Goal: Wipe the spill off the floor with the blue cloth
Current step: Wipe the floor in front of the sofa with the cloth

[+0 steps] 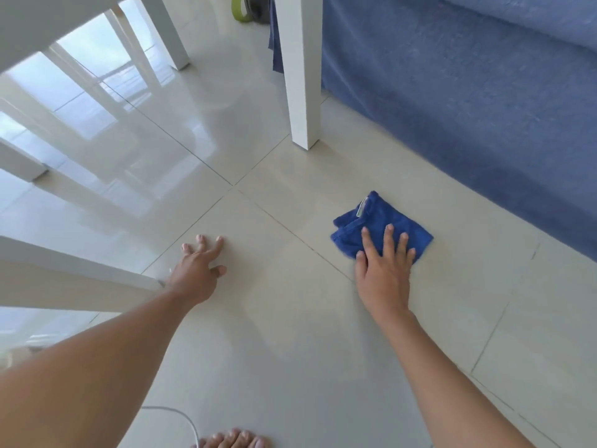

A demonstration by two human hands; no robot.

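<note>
A folded blue cloth [374, 221] lies on the glossy cream floor tiles [277, 318], right of centre. My right hand [386, 270] presses flat on its near half, fingers spread over the fabric. My left hand [198, 270] rests on the bare tile to the left, fingertips down and apart, holding nothing. I cannot make out a spill on the shiny tiles around the cloth.
A white table leg [302, 92] stands just beyond the cloth. A blue fabric-covered sofa [468, 108] fills the right side. More white furniture legs [80, 273] are at left. A white cable [181, 415] and my bare toes [234, 439] are at the bottom edge.
</note>
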